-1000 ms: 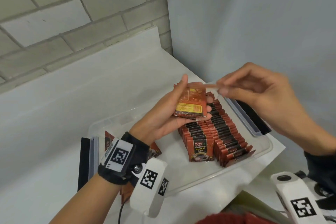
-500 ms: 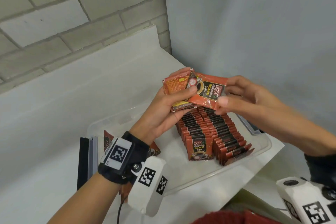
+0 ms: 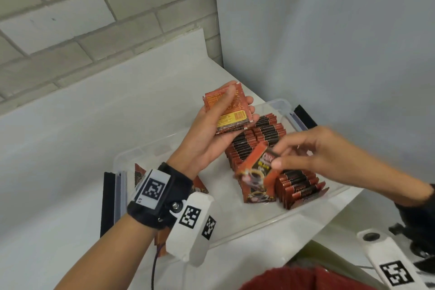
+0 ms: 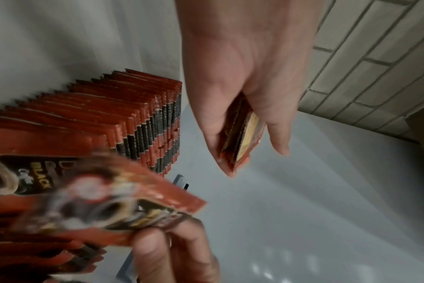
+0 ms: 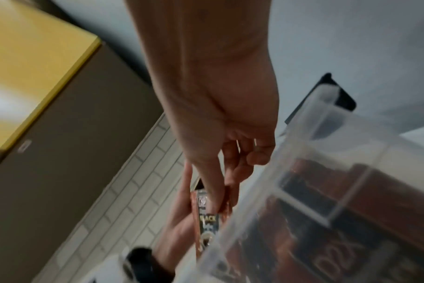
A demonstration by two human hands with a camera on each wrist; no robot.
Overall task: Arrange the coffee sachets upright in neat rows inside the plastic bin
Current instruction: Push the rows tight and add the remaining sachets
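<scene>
Coffee sachets are standing in two rows (image 3: 256, 146) inside the clear plastic bin (image 3: 277, 216), which is sitting on the white counter (image 3: 77, 139) near the corner of the brick wall (image 3: 94, 19). The left hand (image 3: 211, 134) is gripping a small stack of sachets (image 3: 227, 110) above the bin, thumb across the printed back, much as it was half a second ago. The right hand (image 3: 313, 148) is pinching a single sachet (image 3: 257, 167) by its top edge; half a second ago this sachet was up against the left hand's stack, and now it is hanging tilted and blurred just over the near end of the rows. A few loose sachets (image 3: 138, 172) are lying at the bin's left end, partly hidden behind the left wrist. The bin's lid clip (image 3: 303, 116) is showing at the far right rim.
</scene>
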